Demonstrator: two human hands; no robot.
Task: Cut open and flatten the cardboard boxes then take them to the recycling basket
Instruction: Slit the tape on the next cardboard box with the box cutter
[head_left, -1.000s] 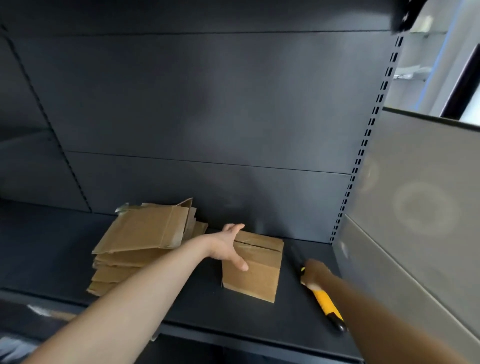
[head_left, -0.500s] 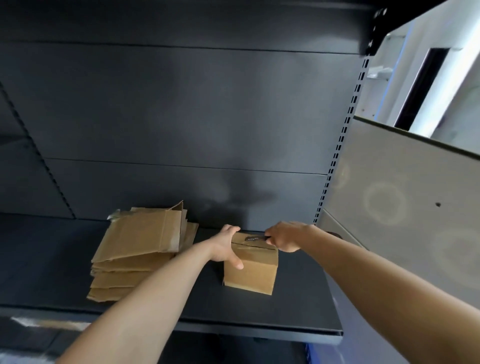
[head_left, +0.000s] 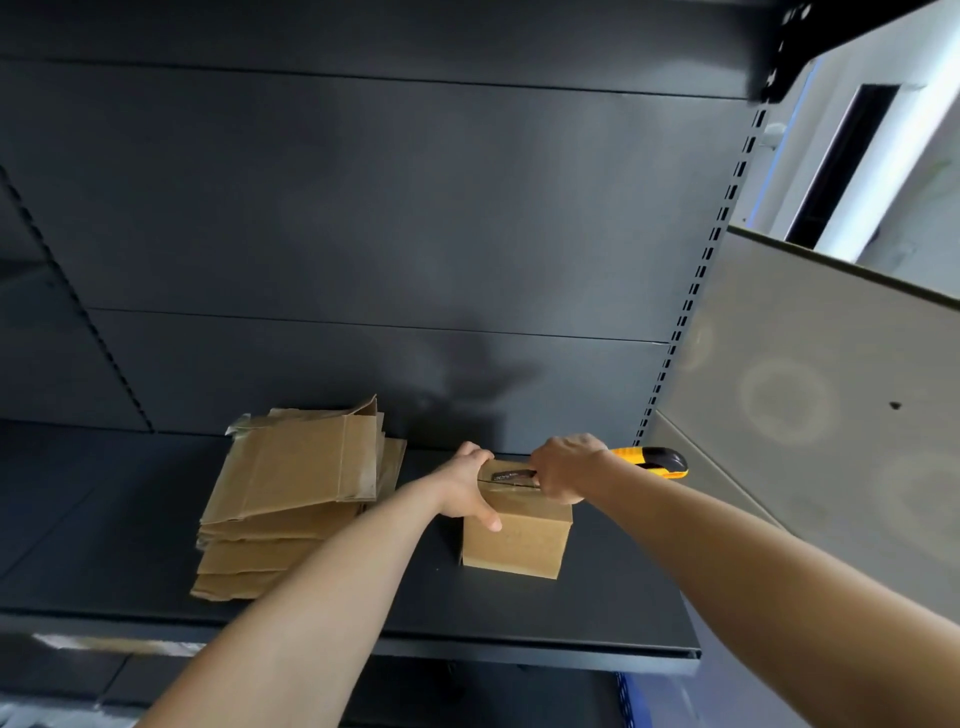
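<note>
A small cardboard box (head_left: 514, 540) stands on a dark metal shelf (head_left: 597, 618). The left hand (head_left: 467, 491) grips the box's top left edge, thumb down its front. The right hand (head_left: 566, 470), over the box's top right, is clenched round a yellow utility knife (head_left: 654, 461), blade lying along the top seam. Left of the box lies a stack of flattened cardboard (head_left: 291, 488). Behind the box is a dark back panel (head_left: 415, 208), and to its right a slotted upright (head_left: 691, 291) and a grey side panel (head_left: 810, 415).

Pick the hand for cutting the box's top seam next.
Right. The right hand grips the yellow knife, blade on top of the box; the left hand braces its left edge.
</note>
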